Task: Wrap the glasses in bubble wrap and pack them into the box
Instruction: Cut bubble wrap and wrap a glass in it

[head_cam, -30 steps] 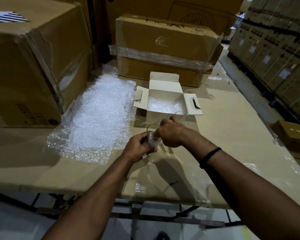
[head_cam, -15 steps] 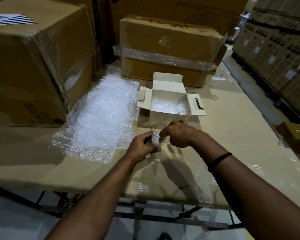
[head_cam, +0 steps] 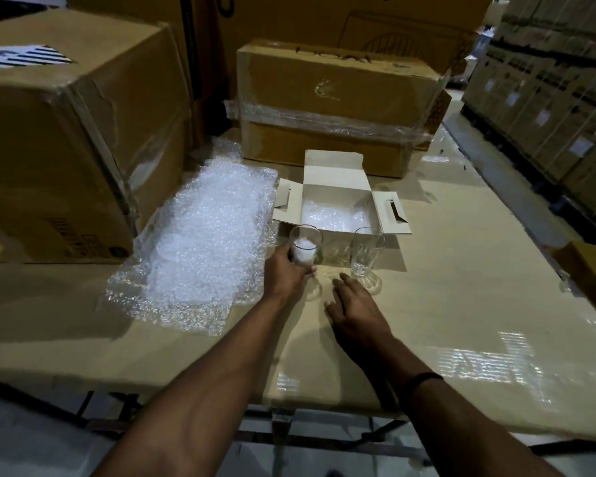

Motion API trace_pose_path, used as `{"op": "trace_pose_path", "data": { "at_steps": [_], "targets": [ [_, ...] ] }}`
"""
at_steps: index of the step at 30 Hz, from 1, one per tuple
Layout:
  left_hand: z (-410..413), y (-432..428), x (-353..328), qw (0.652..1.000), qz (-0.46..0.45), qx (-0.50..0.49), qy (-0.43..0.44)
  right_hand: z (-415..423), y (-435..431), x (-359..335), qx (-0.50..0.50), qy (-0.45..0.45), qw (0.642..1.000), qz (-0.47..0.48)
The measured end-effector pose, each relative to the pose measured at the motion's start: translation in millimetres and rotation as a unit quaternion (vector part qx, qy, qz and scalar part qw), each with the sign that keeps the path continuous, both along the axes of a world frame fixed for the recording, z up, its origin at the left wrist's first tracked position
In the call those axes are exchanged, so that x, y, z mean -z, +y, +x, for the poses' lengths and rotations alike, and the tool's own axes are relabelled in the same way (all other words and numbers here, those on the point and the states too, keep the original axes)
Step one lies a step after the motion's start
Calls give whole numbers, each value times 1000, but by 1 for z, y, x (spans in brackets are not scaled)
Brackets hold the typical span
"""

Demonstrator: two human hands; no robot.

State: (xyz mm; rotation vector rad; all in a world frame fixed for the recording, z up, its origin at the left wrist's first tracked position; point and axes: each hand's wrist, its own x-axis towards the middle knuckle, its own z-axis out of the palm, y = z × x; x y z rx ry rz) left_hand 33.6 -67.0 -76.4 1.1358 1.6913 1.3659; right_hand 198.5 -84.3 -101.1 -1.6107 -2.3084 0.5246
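Note:
My left hand point(head_cam: 285, 274) grips a clear glass point(head_cam: 305, 247) upright just above the table; white stuffing fills its inside. My right hand point(head_cam: 353, 309) hovers flat over the table with straight fingers and holds nothing. A second, empty glass point(head_cam: 365, 251) stands upright just beyond my right fingertips, in front of the small white box point(head_cam: 338, 180). That box is open, flaps spread, with bubble wrap lying on its bottom. A large sheet of bubble wrap point(head_cam: 203, 242) lies flat to the left of the held glass.
The work surface is a cardboard-covered table point(head_cam: 461, 304). A big brown carton point(head_cam: 66, 139) stands at the left, another film-wrapped carton point(head_cam: 338, 108) behind the white box. Stacked cartons point(head_cam: 558, 91) line the aisle on the right.
My right hand has come off the glass and dropped toward the table. My left hand has carried the stuffed glass up and slightly left. The second glass is now in plain view.

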Motion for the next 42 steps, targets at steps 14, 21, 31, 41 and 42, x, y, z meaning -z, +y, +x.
{"op": "trace_pose_path", "data": {
  "at_steps": [14, 21, 31, 41, 42],
  "targets": [
    [-12, 2, -6, 998, -31, -48, 8, -6, -5, 14, 18, -59, 995, 83],
    [-109, -9, 5, 912, -175, -106, 354, -6, -4, 14, 16, -62, 994, 91],
    [-140, -3, -12, 937, -108, -136, 303, -7, -2, 13, 16, -83, 993, 87],
    [-135, -30, -3, 902, -95, -63, 417, -8, -2, 15, 23, -71, 994, 85],
    [-136, -31, -3, 900, -106, -59, 418, -8, -2, 15, 22, -68, 993, 93]
  ]
}}
